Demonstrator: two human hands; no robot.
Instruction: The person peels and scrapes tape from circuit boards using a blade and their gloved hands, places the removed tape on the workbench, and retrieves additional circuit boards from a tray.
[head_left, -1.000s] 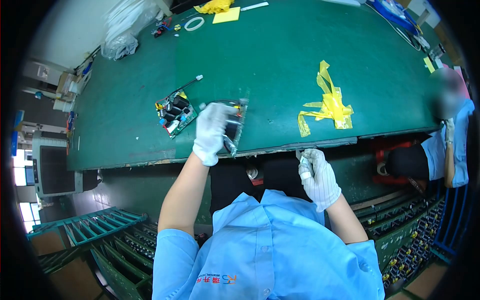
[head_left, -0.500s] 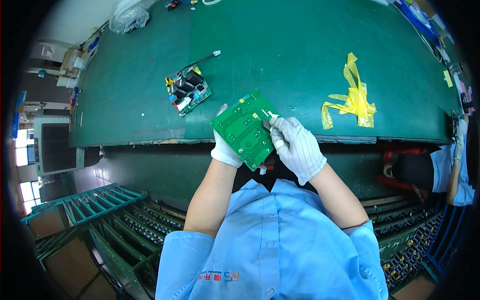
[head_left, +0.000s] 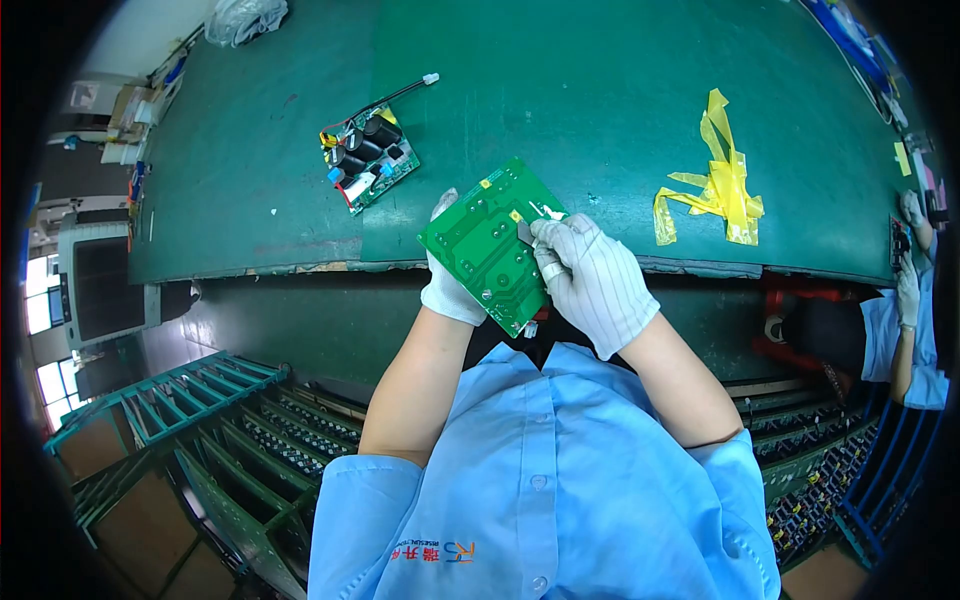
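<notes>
A green circuit board (head_left: pixel 480 250) is held solder side up above the table's front edge. My gloved left hand (head_left: pixel 448 290) grips it from its left side, with most fingers hidden beneath. Closed over the board's right edge, my gloved right hand (head_left: pixel 592 275) pinches a small flat grey blade-like piece (head_left: pixel 526 233) against the upper right part of the surface. Just above those fingertips, white marks (head_left: pixel 546 211) show on the board. A white connector (head_left: pixel 531 328) peeks out below its lower corner.
Another board (head_left: pixel 368 160) with black capacitors and a cable lies on the green table (head_left: pixel 560 110). Crumpled yellow tape (head_left: pixel 735 195) is to the right. Racks (head_left: pixel 260 450) stand behind me on both sides. At far right, a co-worker's gloved hands (head_left: pixel 908 285) hold a part.
The grey piece has slid a little down and left across the board, away from the white marks. My left hand keeps its grip. The whole view has shifted slightly.
</notes>
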